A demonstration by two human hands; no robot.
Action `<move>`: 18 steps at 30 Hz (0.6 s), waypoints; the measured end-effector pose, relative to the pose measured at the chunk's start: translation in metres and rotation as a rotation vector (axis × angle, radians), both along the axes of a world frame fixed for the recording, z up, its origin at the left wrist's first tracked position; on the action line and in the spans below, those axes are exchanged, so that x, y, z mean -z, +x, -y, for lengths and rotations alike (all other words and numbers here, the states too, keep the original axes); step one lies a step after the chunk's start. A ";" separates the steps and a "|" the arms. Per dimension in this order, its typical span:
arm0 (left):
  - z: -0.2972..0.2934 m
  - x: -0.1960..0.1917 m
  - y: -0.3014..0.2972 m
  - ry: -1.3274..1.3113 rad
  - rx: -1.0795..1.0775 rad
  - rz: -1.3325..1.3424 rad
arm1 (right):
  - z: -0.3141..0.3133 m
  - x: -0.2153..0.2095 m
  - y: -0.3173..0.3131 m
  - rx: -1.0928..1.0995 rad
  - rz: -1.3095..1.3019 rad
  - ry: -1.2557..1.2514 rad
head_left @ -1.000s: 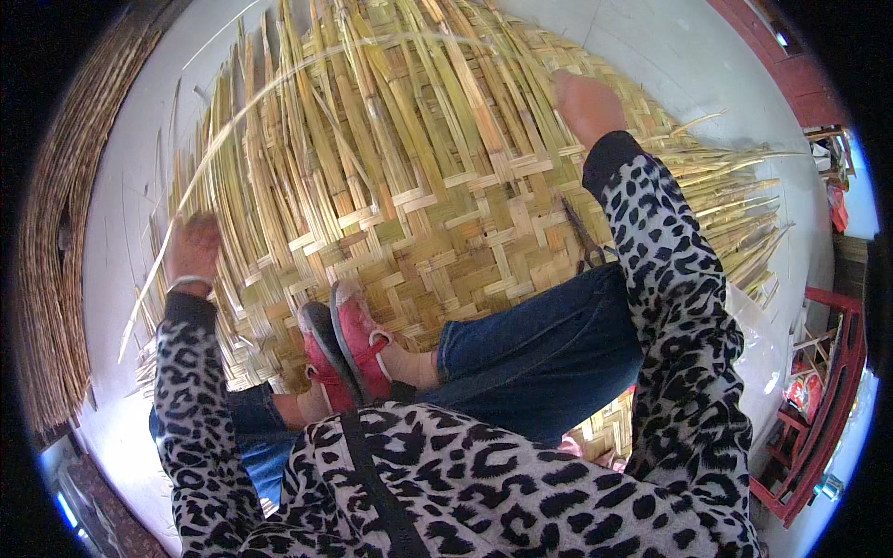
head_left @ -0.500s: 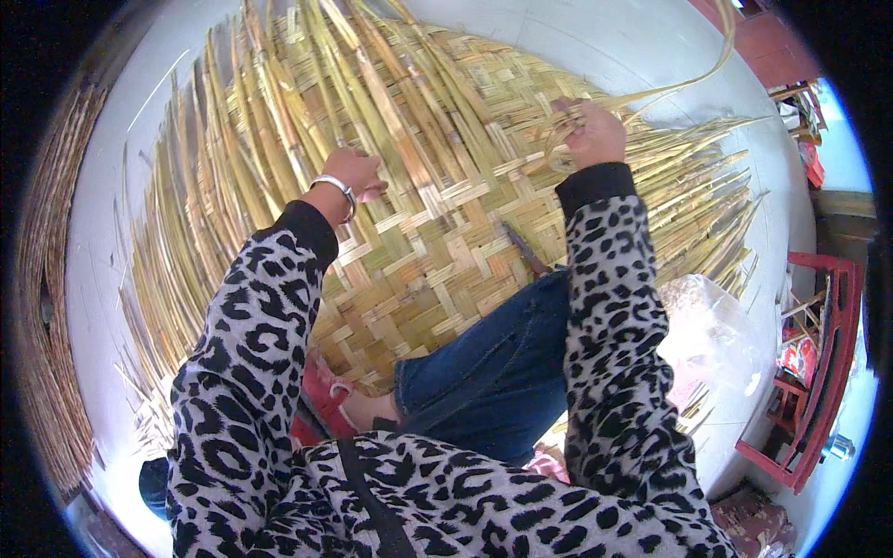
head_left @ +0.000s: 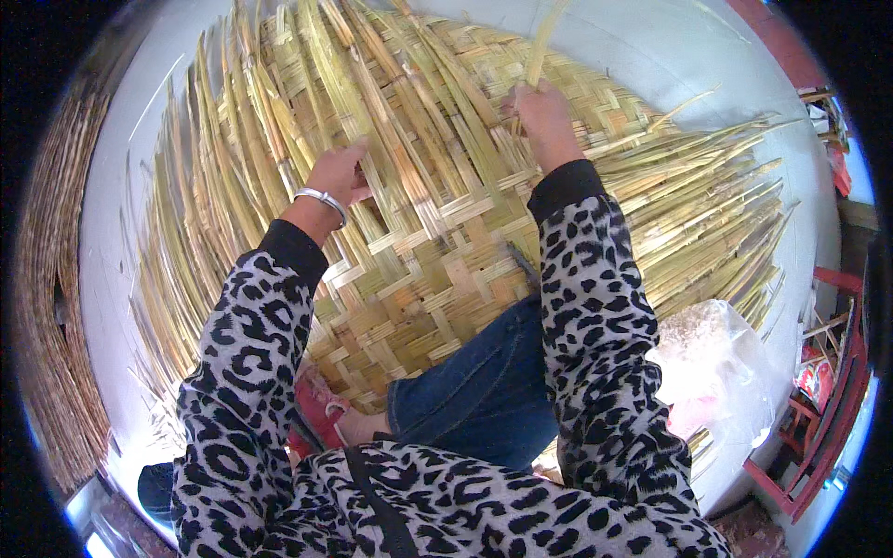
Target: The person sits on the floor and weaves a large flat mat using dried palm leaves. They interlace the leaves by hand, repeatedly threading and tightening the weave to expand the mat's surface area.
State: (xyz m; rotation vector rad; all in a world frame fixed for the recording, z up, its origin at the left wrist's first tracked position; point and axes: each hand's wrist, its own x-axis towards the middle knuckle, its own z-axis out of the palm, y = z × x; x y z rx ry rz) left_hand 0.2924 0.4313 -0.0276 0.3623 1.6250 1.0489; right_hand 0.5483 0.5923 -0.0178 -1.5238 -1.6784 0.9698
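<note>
A large mat (head_left: pixel 409 307) of split reed or cane strips is spread before me, its lower middle woven and long loose strips fanning out on both sides. My right hand (head_left: pixel 544 112) is closed around a pale strip (head_left: pixel 547 42) that rises from its fingers toward the far edge. My left hand (head_left: pixel 337 179), with a silver bangle (head_left: pixel 321 199) at its wrist, is closed at the upright strips (head_left: pixel 379 139) left of the middle. Its fingertips are partly hidden, and which strip they pinch cannot be made out. A dark narrow tool (head_left: pixel 523 264) rests on the weave beside my right sleeve.
My bent knee in jeans (head_left: pixel 474 391) and a red shoe (head_left: pixel 319 414) press on the mat's near edge. A clear plastic bag (head_left: pixel 716 363) lies at the right. Beyond it stands a red wooden stool or rack (head_left: pixel 819 418). Bundled brown stalks (head_left: pixel 56 279) line the left side.
My right hand has moved left and slightly away from me, and its strip, which arced off to the right, now points up. My left hand has shifted slightly left.
</note>
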 end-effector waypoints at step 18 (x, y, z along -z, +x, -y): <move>-0.024 -0.030 0.005 0.333 0.308 0.928 | -0.003 0.013 0.004 -0.194 0.403 0.059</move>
